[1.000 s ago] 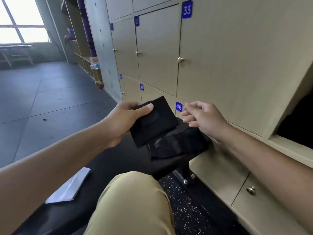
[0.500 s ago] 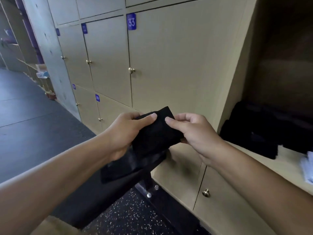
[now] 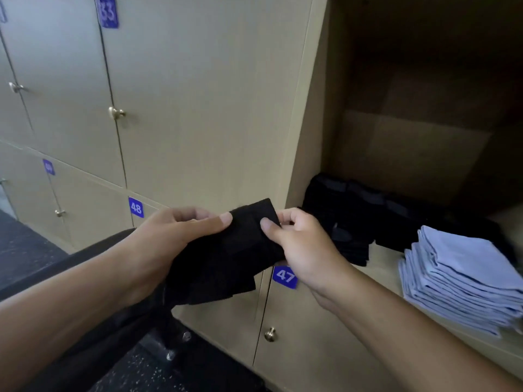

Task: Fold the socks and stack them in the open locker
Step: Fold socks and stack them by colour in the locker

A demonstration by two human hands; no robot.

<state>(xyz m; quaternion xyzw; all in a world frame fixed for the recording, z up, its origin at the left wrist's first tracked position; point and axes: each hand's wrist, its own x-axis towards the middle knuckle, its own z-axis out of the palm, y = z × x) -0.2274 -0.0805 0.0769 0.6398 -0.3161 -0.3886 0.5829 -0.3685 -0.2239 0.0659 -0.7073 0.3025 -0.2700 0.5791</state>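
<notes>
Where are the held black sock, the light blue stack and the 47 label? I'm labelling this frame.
black sock (image 3: 243,250), head view, its middle.
light blue stack (image 3: 464,275), head view, top fold.
47 label (image 3: 283,276), head view, its centre.

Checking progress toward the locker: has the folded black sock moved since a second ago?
Yes. The folded black sock, pinched by both the left hand and right hand, has moved right, from label 48 toward the open locker.

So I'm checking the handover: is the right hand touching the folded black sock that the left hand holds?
Touching. The head view shows the right hand pinching the folded black sock, thumb pressed on its top face, while the left hand grips its other side.
</notes>
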